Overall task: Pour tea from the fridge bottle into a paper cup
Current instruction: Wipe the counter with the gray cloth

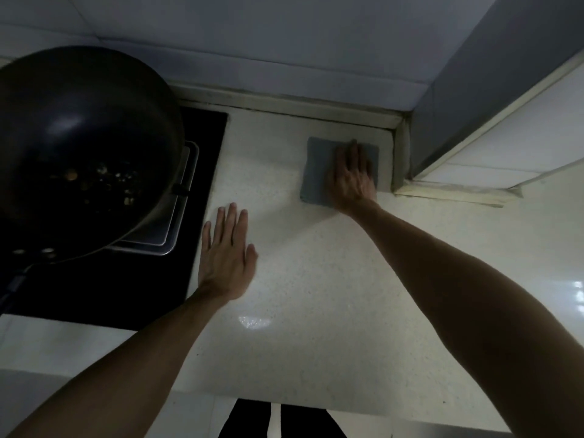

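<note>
No bottle and no paper cup are in view. My right hand (350, 175) lies flat, fingers straight, on a folded grey cloth (316, 172) at the back of the white speckled countertop (300, 295), close to the wall corner. My left hand (226, 254) rests palm down with straight fingers on the countertop, right beside the edge of the black stove. It holds nothing.
A large dark wok (82, 147) with food bits inside sits on the black stove top (202, 159) at the left, its handle pointing to the lower left. A tiled wall corner (407, 147) juts out behind the cloth. The counter's front edge runs near my body.
</note>
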Demonstrator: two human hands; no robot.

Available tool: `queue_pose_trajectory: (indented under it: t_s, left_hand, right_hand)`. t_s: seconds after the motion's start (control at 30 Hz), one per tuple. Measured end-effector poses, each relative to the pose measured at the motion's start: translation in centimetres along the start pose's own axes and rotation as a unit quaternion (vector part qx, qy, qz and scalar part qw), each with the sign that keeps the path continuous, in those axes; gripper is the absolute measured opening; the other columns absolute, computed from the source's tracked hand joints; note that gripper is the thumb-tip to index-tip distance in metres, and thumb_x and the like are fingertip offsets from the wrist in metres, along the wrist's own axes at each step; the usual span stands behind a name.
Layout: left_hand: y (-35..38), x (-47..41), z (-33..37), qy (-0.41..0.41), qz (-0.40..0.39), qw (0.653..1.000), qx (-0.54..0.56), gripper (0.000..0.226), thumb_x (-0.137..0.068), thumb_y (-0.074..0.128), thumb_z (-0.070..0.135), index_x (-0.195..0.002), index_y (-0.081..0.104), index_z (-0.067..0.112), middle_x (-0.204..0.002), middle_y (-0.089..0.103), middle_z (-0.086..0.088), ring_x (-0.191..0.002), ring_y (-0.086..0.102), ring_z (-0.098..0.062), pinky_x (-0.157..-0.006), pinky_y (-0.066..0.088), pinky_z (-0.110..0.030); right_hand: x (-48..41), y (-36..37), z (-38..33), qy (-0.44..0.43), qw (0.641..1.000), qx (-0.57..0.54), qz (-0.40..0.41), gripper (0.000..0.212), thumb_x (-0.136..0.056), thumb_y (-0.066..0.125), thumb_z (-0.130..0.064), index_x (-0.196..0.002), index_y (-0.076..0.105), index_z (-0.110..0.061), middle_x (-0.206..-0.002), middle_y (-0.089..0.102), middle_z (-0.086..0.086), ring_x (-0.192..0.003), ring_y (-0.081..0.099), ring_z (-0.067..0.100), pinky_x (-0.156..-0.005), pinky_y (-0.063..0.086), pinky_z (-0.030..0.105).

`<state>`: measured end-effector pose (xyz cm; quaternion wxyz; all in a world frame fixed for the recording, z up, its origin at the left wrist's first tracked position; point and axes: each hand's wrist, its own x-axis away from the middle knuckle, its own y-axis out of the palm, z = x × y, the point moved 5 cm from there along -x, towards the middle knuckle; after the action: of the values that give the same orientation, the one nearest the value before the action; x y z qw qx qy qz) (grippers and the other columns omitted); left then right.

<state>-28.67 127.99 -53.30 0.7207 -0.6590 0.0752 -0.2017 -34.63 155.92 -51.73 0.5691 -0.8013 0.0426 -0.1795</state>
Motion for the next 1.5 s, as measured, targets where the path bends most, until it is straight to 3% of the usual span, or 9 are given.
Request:
queue_pose_trajectory:
  t_s: [0.17, 0.4, 0.63, 0.83, 0.97, 1.07, 1.27, 1.5]
  left_hand:
    - [0.0, -0.1, 0.1, -0.003, 0.001, 1.000, 0.004, 0.067, -0.095, 0.017, 0.040, -0.155, 0.004, 0.012, -0.163, -0.006, -0.010, -0.150, -0.009, -0.025, -0.122, 0.002, -0.047]
    - [-0.1, -0.1, 0.1, 0.002, 0.008, 1.000, 0.013, 0.067, -0.095, 0.021, 0.038, -0.155, 0.006, 0.012, -0.163, -0.003, -0.010, -0.150, -0.007, -0.024, -0.122, 0.006, -0.049]
    - [-0.3, 0.1, 0.2, 0.006, 0.024, 0.999, 0.022, 0.067, -0.093, 0.026, 0.035, -0.155, 0.012, 0.013, -0.163, 0.004, -0.010, -0.151, -0.002, -0.024, -0.121, 0.007, -0.050]
    - [0.1, 0.0, 0.0, 0.001, 0.021, 1.000, -0.010, 0.068, -0.094, 0.021, 0.038, -0.155, 0.009, 0.013, -0.163, 0.002, -0.009, -0.151, -0.002, -0.024, -0.121, 0.008, -0.048]
    - [0.0, 0.1, 0.1, 0.004, 0.018, 1.000, -0.009, 0.068, -0.094, 0.021, 0.038, -0.155, 0.007, 0.013, -0.163, 0.001, -0.009, -0.151, -0.003, -0.024, -0.121, 0.008, -0.048]
    - [0.0, 0.3, 0.0, 0.005, 0.015, 1.000, -0.010, 0.067, -0.094, 0.020, 0.038, -0.155, 0.007, 0.012, -0.163, 0.000, -0.009, -0.151, -0.003, -0.025, -0.122, 0.006, -0.048]
    - [0.0, 0.1, 0.0, 0.004, 0.019, 1.000, -0.011, 0.068, -0.095, 0.018, 0.039, -0.155, 0.005, 0.012, -0.163, -0.003, -0.010, -0.150, -0.004, -0.026, -0.121, 0.004, -0.047]
    - [-0.1, 0.2, 0.2, -0.001, 0.020, 1.000, 0.003, 0.068, -0.094, 0.022, 0.038, -0.155, 0.008, 0.012, -0.163, 0.002, -0.010, -0.151, -0.001, -0.025, -0.121, 0.006, -0.048]
  right_hand:
    - [-1.2, 1.2, -0.8, 0.021, 0.999, 0.019, 0.037, 0.071, -0.100, 0.029, -0.045, -0.156, -0.007, -0.020, -0.163, -0.010, 0.011, -0.150, -0.009, 0.030, -0.120, -0.005, 0.054]
    - [-0.1, 2.3, -2.4, -0.019, 0.998, 0.057, 0.013, 0.065, -0.097, 0.019, -0.056, -0.153, -0.009, -0.038, -0.162, -0.018, 0.011, -0.150, -0.013, 0.032, -0.114, -0.013, 0.063]
    - [5.8, 5.4, -6.8, -0.086, 0.994, 0.064, 0.003, 0.065, -0.097, 0.017, -0.061, -0.153, -0.009, -0.039, -0.162, -0.021, 0.009, -0.149, -0.019, 0.029, -0.114, -0.009, 0.066]
    - [12.6, 7.0, -6.7, -0.107, 0.993, 0.047, -0.020, 0.067, -0.098, 0.022, -0.060, -0.153, -0.011, -0.039, -0.160, -0.027, 0.004, -0.146, -0.028, 0.025, -0.113, -0.017, 0.061]
    - [17.4, 6.8, -3.0, -0.097, 0.994, 0.046, -0.025, 0.068, -0.098, 0.023, -0.061, -0.153, -0.010, -0.040, -0.160, -0.028, 0.002, -0.146, -0.029, 0.025, -0.115, -0.016, 0.059]
    - [19.5, 5.7, 1.4, -0.066, 0.997, 0.036, -0.031, 0.067, -0.094, 0.012, -0.065, -0.153, -0.009, -0.042, -0.161, -0.025, 0.000, -0.147, -0.025, 0.024, -0.116, -0.010, 0.061]
    - [16.4, 2.1, 8.7, 0.014, 0.998, 0.060, -0.028, 0.080, -0.082, -0.007, -0.078, -0.153, -0.009, -0.041, -0.162, -0.021, -0.001, -0.148, -0.021, 0.022, -0.118, -0.005, 0.059]
    - [9.3, 2.6, 3.1, 0.060, 0.998, 0.027, 0.014, 0.070, -0.092, 0.009, -0.063, -0.152, -0.015, -0.038, -0.162, -0.022, 0.004, -0.148, -0.022, 0.029, -0.114, -0.008, 0.066]
